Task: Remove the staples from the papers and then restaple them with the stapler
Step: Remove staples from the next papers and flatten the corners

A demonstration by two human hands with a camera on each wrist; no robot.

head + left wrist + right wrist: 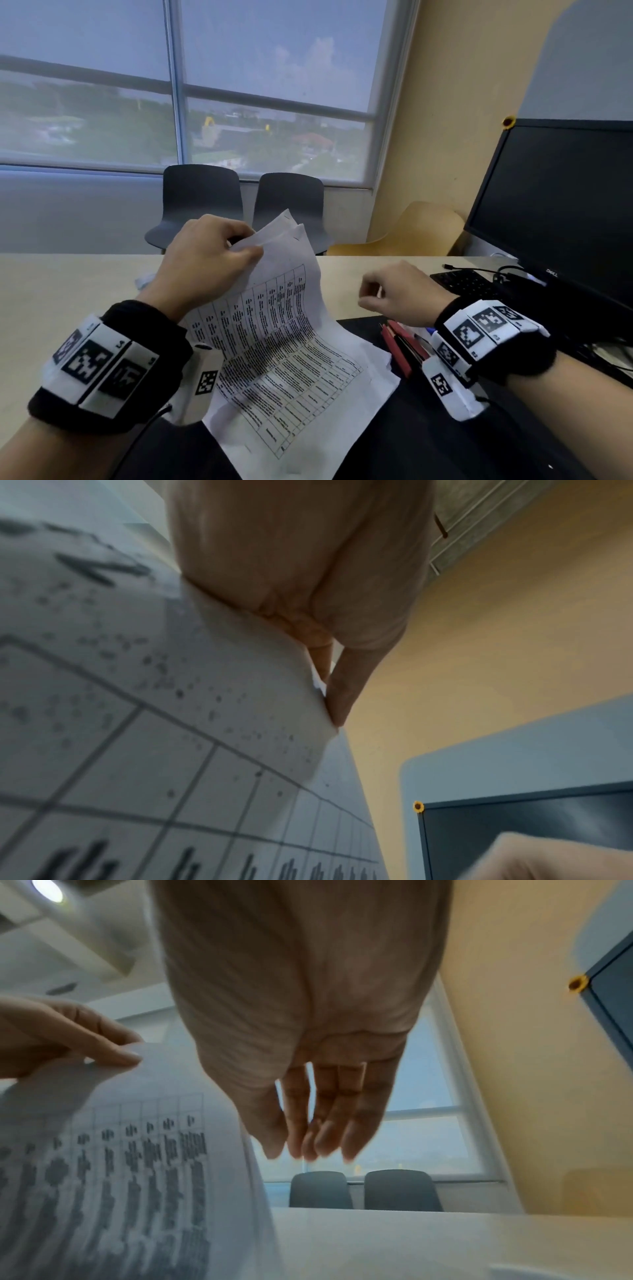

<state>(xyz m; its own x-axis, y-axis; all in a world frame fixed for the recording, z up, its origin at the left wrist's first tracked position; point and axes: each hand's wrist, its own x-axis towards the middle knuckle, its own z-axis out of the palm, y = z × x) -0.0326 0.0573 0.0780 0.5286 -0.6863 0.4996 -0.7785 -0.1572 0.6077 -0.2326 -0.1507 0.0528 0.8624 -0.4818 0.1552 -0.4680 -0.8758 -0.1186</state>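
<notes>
A stack of printed papers (281,342) with tables on them curves up from the desk in the head view. My left hand (251,245) pinches their top corner between thumb and fingers and lifts it; the top sheets fan apart there. The left wrist view shows the same pinch by my left hand (329,693) on the papers (137,696). My right hand (371,298) hovers to the right of the papers, apart from them. Its fingers (325,1123) hang relaxed and nothing shows in them. The papers (120,1164) and my left hand (113,1053) appear at the left. No staple is visible.
Red and black items (400,346) lie under my right wrist on a black mat (428,428). A keyboard (469,284) and a monitor (565,205) stand at the right. Something white (144,279) lies behind my left hand. Two grey chairs (202,205) stand beyond the beige desk (68,281).
</notes>
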